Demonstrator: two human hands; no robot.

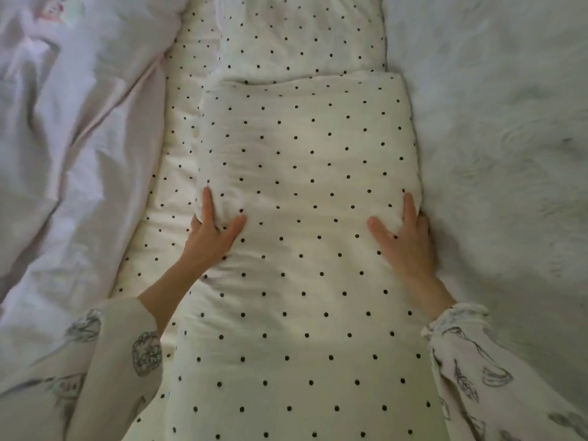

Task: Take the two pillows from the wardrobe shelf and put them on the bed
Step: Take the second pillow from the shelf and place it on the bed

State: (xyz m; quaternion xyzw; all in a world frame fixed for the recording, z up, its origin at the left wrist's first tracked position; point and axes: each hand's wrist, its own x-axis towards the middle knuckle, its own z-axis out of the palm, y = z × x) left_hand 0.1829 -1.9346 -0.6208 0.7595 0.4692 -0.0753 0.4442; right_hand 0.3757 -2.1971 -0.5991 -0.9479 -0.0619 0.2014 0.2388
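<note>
Near pillow (302, 218): long, plump, rectangular, cream cotton-like cover with small black dots in a regular grid. It lies flat along the middle of the bed, its near end running out of view at the bottom edge.

Second pillow (302, 33): same dotted cover, lying beyond the first at the far end of the bed. The near pillow's far edge overlaps or butts against it; which one, I cannot tell.

Left hand (211, 232): grasps the near pillow's left side, thumb on top, index finger along the edge, remaining fingers hidden underneath. Fabric puckers at the grip.

Right hand (405, 240): same grasp on the pillow's right side, thumb on top, fingers curling round the edge.

Sleeves (127, 345): pale soft fabric, grey sketched prints, gathered cuff at the right wrist.

Left of the pillows: crumpled white duvet (63, 138), smooth, deeply creased. Right: white blanket (493, 154), long-pile, fur-like. Under the pillows' left edge: a dotted sheet (165, 192).
</note>
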